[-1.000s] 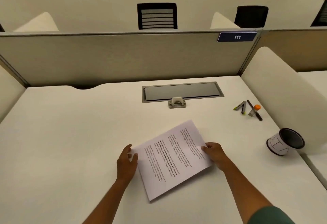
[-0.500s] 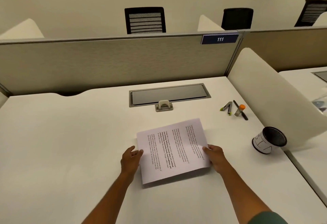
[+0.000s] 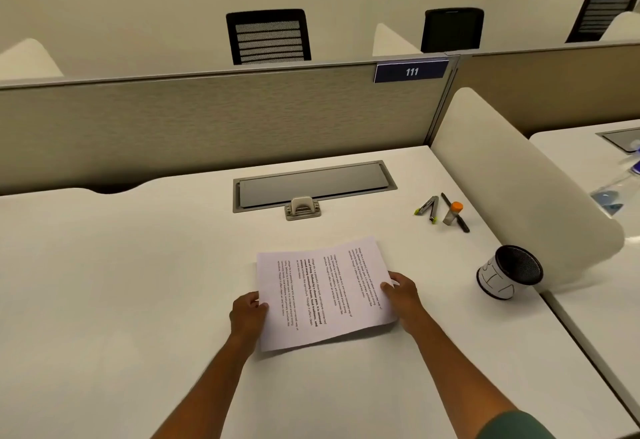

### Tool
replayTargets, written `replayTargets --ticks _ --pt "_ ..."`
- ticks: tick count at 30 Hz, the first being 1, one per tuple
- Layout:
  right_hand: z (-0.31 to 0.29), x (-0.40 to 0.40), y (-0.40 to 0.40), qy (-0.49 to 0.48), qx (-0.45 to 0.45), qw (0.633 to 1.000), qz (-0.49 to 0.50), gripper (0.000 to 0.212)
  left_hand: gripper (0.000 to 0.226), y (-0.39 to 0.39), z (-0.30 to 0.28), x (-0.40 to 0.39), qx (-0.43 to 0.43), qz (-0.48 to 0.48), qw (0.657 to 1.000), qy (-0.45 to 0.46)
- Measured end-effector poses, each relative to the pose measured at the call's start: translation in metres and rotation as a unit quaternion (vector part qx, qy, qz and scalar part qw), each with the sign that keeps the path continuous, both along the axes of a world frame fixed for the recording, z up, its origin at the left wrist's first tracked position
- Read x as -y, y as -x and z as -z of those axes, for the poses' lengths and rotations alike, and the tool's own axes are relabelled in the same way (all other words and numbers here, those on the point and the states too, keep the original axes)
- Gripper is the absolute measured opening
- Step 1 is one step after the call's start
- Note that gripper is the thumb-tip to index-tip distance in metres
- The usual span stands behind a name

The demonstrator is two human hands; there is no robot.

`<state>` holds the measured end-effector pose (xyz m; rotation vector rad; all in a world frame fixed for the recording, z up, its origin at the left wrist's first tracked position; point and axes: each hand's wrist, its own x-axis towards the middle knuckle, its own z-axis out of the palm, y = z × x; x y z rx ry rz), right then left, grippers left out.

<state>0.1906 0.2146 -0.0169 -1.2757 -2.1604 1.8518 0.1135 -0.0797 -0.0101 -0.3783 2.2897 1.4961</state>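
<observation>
Turned since a second ago, the paper [image 3: 322, 293] sits straighter before us. Our fingers [image 3: 388, 286] pinch its side edges, left hand [image 3: 246, 315] and right hand [image 3: 403, 296], low over the tabletop [image 3: 138, 282]. We should hold softly and evenly so it stays flat.

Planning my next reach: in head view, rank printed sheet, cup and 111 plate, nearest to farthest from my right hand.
1. printed sheet, held by right hand
2. cup, tipped, at desk right
3. 111 plate, on back partition
</observation>
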Motion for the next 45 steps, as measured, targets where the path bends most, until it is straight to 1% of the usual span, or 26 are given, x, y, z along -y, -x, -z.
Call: replayTargets --ticks 3,8,11,16,21,24,27,30,32,35,38,41,43,45 --pt "0.000 0.000 0.004 -0.047 0.015 0.998 -0.030 0.042 0.029 0.000 0.001 -0.004 -0.011 -0.016 1.000 0.019" --pt "0.002 0.003 0.010 -0.116 0.060 0.987 -0.091 0.055 0.053 0.002 -0.001 -0.010 -0.014 -0.044 0.998 0.039" --pt "0.004 0.005 0.016 -0.148 0.078 0.979 -0.116 0.056 0.055 0.004 -0.002 -0.012 -0.023 -0.028 0.998 0.061" --pt "0.003 0.005 0.020 -0.152 0.086 0.977 -0.122 0.056 0.053 0.007 -0.005 -0.012 -0.011 -0.024 0.998 0.056" --pt "0.002 0.003 0.020 -0.158 0.088 0.973 -0.143 0.061 0.060 0.010 -0.005 -0.011 0.006 -0.007 0.999 0.039" --pt "-0.001 0.000 0.019 -0.139 0.088 0.973 -0.161 0.069 0.068 0.011 -0.002 -0.009 0.001 0.029 0.998 0.059" --pt "-0.003 -0.006 0.015 -0.134 0.092 0.968 -0.192 0.085 0.077 0.009 -0.001 -0.002 -0.014 0.081 0.993 0.083" --pt "-0.006 -0.014 0.008 -0.159 0.113 0.951 -0.240 0.102 0.095 0.006 0.001 0.009 -0.008 0.126 0.986 0.107" --pt "-0.007 -0.016 0.002 -0.172 0.121 0.940 -0.268 0.113 0.108 0.003 0.004 0.017 -0.010 0.174 0.977 0.124" --pt "-0.011 -0.013 -0.006 -0.183 0.128 0.930 -0.292 0.126 0.126 -0.004 0.007 0.025 -0.017 0.240 0.963 0.123" --pt "-0.014 -0.008 -0.010 -0.199 0.138 0.919 -0.311 0.133 0.138 -0.010 0.006 0.025 -0.040 0.293 0.948 0.121" --pt "-0.018 -0.004 -0.014 -0.213 0.151 0.908 -0.326 0.142 0.146 -0.015 0.005 0.022 -0.058 0.328 0.936 0.118" --pt "-0.020 -0.001 -0.016 -0.226 0.157 0.901 -0.336 0.144 0.150 -0.017 0.004 0.023 -0.049 0.343 0.929 0.133" --pt "-0.022 0.001 -0.019 -0.238 0.167 0.895 -0.338 0.144 0.149 -0.018 0.004 0.025 -0.045 0.346 0.923 0.163"
